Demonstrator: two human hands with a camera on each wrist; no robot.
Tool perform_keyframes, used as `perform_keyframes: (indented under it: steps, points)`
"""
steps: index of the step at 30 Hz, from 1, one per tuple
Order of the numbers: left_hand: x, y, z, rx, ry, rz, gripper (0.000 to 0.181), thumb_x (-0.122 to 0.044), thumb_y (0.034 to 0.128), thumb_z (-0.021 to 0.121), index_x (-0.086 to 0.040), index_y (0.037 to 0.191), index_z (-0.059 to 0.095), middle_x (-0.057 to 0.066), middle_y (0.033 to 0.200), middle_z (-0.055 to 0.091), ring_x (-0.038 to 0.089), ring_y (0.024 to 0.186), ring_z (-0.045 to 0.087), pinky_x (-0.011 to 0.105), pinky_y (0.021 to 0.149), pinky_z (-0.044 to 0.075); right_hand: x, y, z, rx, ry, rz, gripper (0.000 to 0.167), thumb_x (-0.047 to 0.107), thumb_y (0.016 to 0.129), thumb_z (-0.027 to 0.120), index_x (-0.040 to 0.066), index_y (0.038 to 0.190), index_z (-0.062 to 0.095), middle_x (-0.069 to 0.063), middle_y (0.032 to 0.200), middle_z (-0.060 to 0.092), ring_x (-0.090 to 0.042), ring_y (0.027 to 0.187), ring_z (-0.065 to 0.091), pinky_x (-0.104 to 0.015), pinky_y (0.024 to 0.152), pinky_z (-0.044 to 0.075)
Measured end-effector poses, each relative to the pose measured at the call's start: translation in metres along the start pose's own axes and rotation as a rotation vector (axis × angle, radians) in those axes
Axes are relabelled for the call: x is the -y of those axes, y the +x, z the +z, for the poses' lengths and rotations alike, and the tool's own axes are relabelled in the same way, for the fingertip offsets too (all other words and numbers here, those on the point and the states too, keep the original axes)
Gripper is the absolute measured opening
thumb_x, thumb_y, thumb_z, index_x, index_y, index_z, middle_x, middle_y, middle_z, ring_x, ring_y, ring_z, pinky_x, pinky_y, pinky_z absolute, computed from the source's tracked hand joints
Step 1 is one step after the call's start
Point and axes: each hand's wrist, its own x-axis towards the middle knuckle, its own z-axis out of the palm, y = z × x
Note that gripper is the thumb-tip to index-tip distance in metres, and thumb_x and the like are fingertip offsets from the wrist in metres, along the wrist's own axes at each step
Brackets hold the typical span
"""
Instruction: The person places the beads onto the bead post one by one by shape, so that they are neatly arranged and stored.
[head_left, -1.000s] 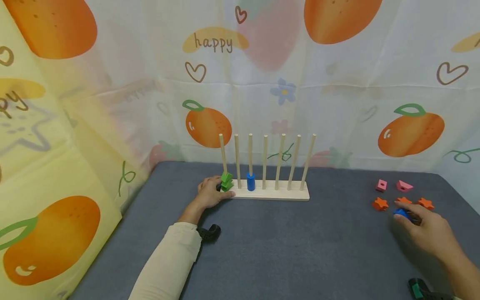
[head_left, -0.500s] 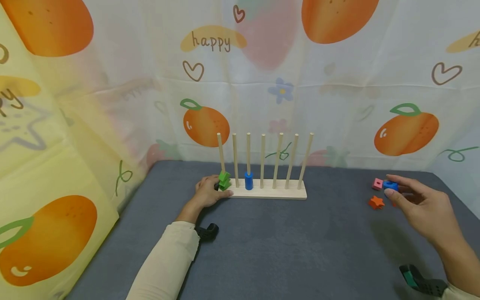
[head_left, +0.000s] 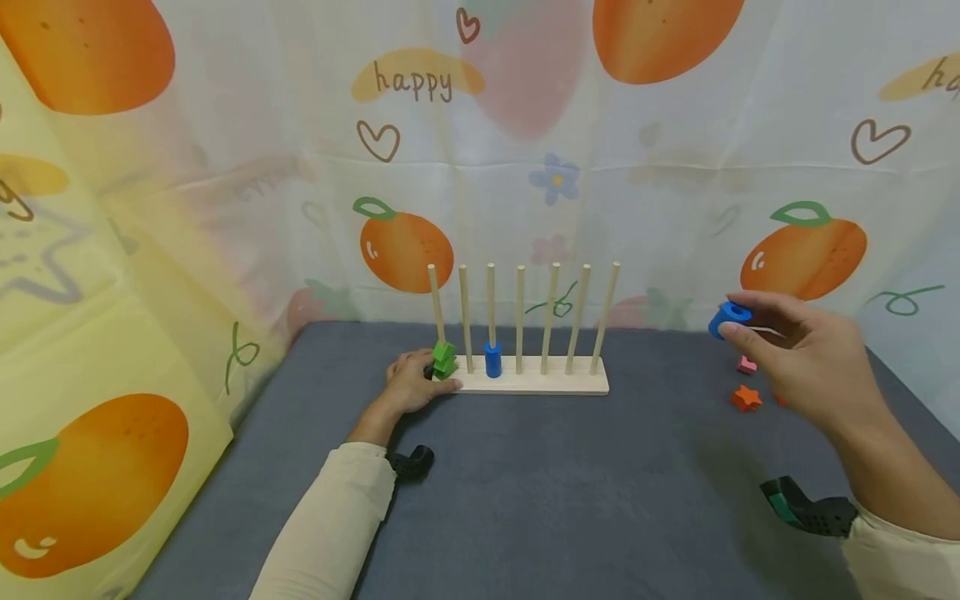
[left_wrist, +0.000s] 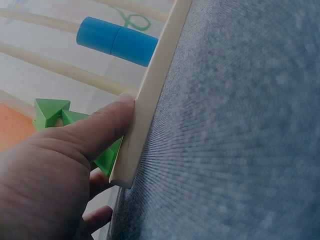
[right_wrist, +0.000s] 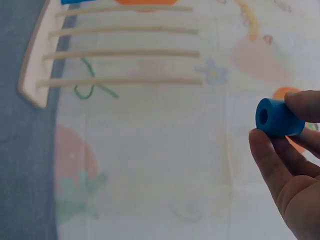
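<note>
The right hand (head_left: 817, 358) pinches the blue cylinder (head_left: 722, 320), which hangs between 2 and 3 o'clock of the peg rack (head_left: 555, 385). The left hand (head_left: 411, 385) grips the rack's 9 o'clock end. Cylinder appears light, rigid; hold by sidewall, ends clear.

I see a blue bead (right_wrist: 281, 118), green blocks (head_left: 444, 361) and a pale rack (head_left: 551, 383). My remote feed shows a grey table (head_left: 562, 492) and white cloth (head_left: 660, 158) patterned with oranges (head_left: 407, 252).
</note>
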Motion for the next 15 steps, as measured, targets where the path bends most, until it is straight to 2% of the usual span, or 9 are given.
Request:
perform_keyframes:
  steps: [4,6,11,15]
  points:
    - [-0.001,0.000,0.000,0.002,-0.003,0.002,0.058,-0.037,0.0811,0.079,-0.008,0.129,0.062,0.014,0.141,0.047,0.035,0.132,0.029,0.054,0.106,0.011,0.016,0.010,0.005,0.029,0.047,-0.010,0.035,0.021,0.089,0.072,0.011,0.122,0.065,0.015,0.100,0.066,0.006,0.088,0.063,-0.019,0.058,0.052]
    - [-0.001,0.000,-0.001,0.000,-0.002,0.004,0.058,-0.036,0.0812,0.079,-0.008,0.129,0.062,0.014,0.141,0.047,0.035,0.132,0.030,0.054,0.106,0.011,0.023,0.015,0.009,0.030,0.070,-0.037,0.035,0.019,0.090,0.071,0.011,0.123,0.065,0.011,0.101,0.066,0.001,0.089,0.063,-0.020,0.059,0.052]
    - [0.000,0.000,0.000,-0.003,0.000,0.002,0.061,-0.037,0.0812,0.079,-0.006,0.130,0.061,0.015,0.141,0.047,0.035,0.132,0.029,0.054,0.106,0.011,0.039,0.030,0.022,0.033,0.138,-0.132,0.038,0.012,0.090,0.070,0.008,0.127,0.063,0.001,0.109,0.064,-0.005,0.091,0.063,-0.014,0.073,0.049]
    - [0.000,0.000,0.000,0.001,-0.008,0.001,0.061,-0.037,0.0812,0.079,-0.006,0.130,0.061,0.015,0.142,0.046,0.035,0.132,0.029,0.054,0.106,0.010,0.049,0.039,0.034,0.046,0.159,-0.153,0.041,0.013,0.090,0.071,0.006,0.129,0.061,-0.003,0.111,0.065,-0.004,0.092,0.063,-0.014,0.076,0.048]
